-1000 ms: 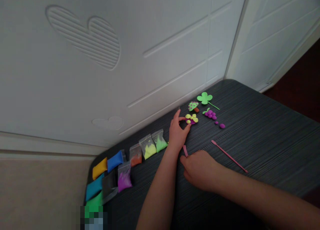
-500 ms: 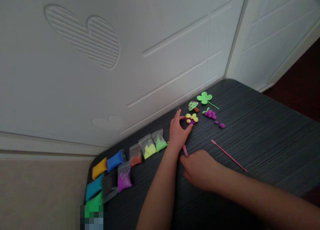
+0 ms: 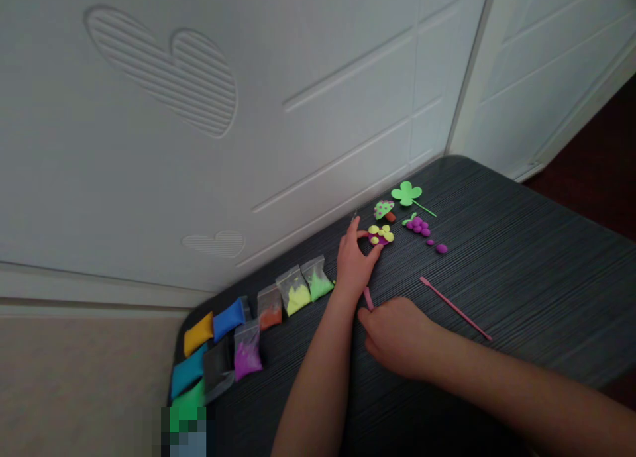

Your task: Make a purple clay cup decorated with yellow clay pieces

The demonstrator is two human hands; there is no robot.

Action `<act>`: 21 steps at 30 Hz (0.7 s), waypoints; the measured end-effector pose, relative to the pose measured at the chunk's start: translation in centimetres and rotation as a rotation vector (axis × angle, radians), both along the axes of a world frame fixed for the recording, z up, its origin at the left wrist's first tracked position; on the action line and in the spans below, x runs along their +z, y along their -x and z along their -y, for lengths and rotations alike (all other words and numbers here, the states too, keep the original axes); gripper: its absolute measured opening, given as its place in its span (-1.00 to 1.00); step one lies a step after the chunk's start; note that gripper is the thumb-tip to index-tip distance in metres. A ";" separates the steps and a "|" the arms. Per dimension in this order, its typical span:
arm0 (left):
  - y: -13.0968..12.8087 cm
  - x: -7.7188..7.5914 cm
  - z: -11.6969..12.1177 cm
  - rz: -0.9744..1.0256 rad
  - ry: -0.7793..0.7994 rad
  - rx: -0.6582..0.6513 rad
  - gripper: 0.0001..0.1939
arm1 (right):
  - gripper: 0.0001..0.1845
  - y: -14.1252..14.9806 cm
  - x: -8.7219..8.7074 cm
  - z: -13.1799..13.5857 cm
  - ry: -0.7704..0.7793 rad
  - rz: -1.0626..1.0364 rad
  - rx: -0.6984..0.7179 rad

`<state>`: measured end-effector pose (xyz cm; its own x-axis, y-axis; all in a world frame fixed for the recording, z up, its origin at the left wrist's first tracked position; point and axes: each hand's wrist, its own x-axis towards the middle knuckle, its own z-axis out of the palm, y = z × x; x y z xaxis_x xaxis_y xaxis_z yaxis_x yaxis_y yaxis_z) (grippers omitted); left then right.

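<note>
My left hand reaches over the dark table, thumb and a finger curved round the edges of a purple clay piece topped with yellow clay petals. Closed in a fist, my right hand grips a pink modelling tool, whose flat end pokes out toward my left wrist. Just behind the petal piece lies a clay mushroom with a green, purple-dotted cap and brown stem. A bunch of purple clay grapes with a green stalk rests to its right.
A green clay clover lies near the wall. Two loose purple clay bits sit below the grapes. Another thin pink tool lies right of my hands. Several bags of coloured clay line the table's left side. A white panelled wall borders the table.
Almost nothing differs. Both hands keep their places and holds, and the view has shifted very slightly.
</note>
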<state>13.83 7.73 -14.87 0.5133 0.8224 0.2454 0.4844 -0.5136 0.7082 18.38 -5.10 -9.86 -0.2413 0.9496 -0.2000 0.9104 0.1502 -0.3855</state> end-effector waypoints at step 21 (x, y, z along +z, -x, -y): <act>0.0 0.1 0.0 -0.012 -0.010 -0.006 -0.26 | -0.76 0.0 0.0 -0.1 0.006 0.004 0.005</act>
<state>13.82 7.72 -14.77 0.5214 0.8166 0.2475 0.4894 -0.5238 0.6972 18.36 -5.01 -9.85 -0.2455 0.9470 -0.2072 0.9112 0.1525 -0.3827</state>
